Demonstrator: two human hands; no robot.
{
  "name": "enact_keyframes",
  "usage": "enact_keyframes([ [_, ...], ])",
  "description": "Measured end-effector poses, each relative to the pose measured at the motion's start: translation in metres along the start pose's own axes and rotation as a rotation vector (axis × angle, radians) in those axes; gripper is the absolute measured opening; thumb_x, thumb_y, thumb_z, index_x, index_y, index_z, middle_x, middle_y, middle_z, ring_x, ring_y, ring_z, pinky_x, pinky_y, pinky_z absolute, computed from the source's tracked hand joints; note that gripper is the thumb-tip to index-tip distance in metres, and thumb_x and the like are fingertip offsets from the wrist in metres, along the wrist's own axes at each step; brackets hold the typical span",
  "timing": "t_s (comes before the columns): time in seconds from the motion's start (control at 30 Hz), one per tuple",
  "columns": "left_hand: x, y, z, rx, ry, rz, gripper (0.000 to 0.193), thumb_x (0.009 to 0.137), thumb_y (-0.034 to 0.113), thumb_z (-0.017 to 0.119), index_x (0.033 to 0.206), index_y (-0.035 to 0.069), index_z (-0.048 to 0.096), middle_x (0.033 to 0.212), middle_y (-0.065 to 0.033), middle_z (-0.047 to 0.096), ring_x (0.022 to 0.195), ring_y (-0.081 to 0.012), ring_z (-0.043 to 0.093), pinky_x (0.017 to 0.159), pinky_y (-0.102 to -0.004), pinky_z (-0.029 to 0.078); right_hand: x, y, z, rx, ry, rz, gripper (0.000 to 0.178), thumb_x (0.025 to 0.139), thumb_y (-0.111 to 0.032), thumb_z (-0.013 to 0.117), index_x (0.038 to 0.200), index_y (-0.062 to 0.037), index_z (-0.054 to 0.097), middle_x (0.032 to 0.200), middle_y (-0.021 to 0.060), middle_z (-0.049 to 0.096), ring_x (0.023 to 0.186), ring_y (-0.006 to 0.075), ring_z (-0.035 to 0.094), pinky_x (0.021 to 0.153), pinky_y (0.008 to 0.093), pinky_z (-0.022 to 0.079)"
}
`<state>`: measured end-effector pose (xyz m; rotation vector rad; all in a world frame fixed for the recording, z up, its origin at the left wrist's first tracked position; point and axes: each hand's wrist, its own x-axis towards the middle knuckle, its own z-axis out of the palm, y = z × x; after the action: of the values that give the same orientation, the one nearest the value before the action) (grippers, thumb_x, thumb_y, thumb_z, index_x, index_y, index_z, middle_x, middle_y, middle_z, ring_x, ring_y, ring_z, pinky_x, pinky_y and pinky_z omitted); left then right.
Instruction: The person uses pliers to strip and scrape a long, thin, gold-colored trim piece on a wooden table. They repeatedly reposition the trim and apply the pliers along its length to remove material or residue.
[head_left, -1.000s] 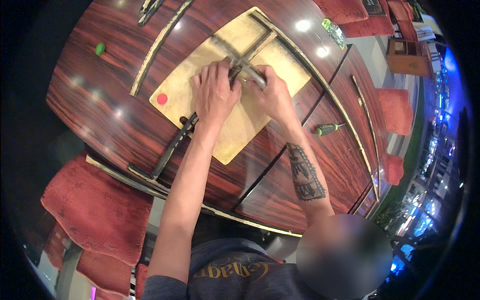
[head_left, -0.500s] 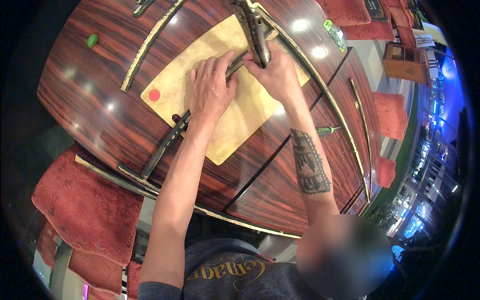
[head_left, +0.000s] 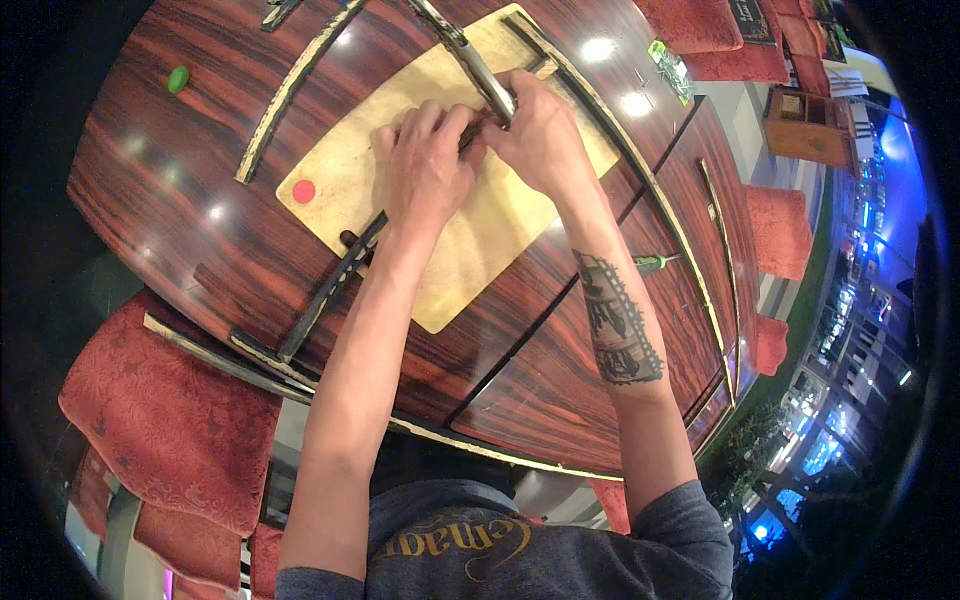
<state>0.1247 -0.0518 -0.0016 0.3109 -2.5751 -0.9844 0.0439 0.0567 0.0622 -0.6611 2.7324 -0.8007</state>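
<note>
My left hand [head_left: 432, 165] is closed over a dark strip of edge trim [head_left: 335, 285], which runs from the table's near left edge onto a yellowish board [head_left: 455, 270]. Its fingertips curl close to my right hand [head_left: 535, 130]. A second strip, dark with a shiny silvery face [head_left: 478, 72], is gripped at its lower end by my right hand and slants away to the upper left. Both hands meet over the middle of the board, where the contact between the two strips is hidden by my fingers. A small dark red rounded thing [head_left: 348, 238] pokes out beside the first strip.
Long loose trim strips lie on the glossy reddish-brown table, one at the left [head_left: 295, 90] and one curving along the right [head_left: 660, 190]. A green-handled tool [head_left: 650, 263], a green oval thing [head_left: 178, 79] and a green packet [head_left: 670, 72] lie around. Red chairs [head_left: 175, 420] stand nearby.
The strip in my right hand has turned, its far end swinging left. My right hand has shifted slightly left, closer to my left hand, whose fingers are now more curled.
</note>
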Motion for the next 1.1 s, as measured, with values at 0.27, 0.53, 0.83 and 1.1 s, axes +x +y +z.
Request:
enact_keyframes([
  [0.27,-0.001,-0.001,-0.004,-0.049,-0.026,-0.029,0.012,0.086,0.022,0.074,0.09,0.015,0.066,0.087,-0.0009,0.059,0.092,-0.0235,0.06,0.083,-0.0399,0.038,0.001,0.027,-0.027,0.076,0.1,0.065,0.038,0.087,-0.022,0.075,0.111,0.0041,0.064,0.103,0.0247,0.066,0.099,0.0395,0.065,0.087,0.0447,0.051],
  [0.53,0.001,0.0,0.002,-0.063,0.017,-0.021,0.012,0.088,0.026,0.072,0.084,0.018,0.064,0.083,0.0007,0.056,0.086,-0.0219,0.059,0.078,-0.0389,0.036,0.013,0.088,-0.03,-0.073,0.28,0.273,0.032,0.092,-0.017,0.067,0.116,0.0012,0.058,0.103,0.0261,0.066,0.099,0.0424,0.064,0.088,0.0461,0.05],
  [0.83,0.003,-0.002,0.0,-0.044,-0.012,-0.023,0.017,0.089,0.025,0.072,0.083,0.013,0.064,0.085,-0.0004,0.059,0.088,-0.0231,0.06,0.083,-0.0404,0.037,-0.013,0.082,-0.036,-0.1,0.356,-0.032,0.03,0.092,-0.023,0.072,0.109,-0.0004,0.065,0.098,0.0226,0.068,0.09,0.0375,0.067,0.079,0.0425,0.052],
  [1.1,0.002,-0.003,0.001,-0.095,0.016,-0.038,0.013,0.087,0.023,0.072,0.079,0.016,0.065,0.083,0.0006,0.057,0.088,-0.0223,0.059,0.079,-0.0391,0.035,-0.098,0.007,-0.031,0.215,-0.082,0.288,0.03,0.096,-0.022,0.069,0.116,-0.0022,0.059,0.073,0.0206,0.067,0.071,0.0381,0.071,0.062,0.0448,0.052],
])
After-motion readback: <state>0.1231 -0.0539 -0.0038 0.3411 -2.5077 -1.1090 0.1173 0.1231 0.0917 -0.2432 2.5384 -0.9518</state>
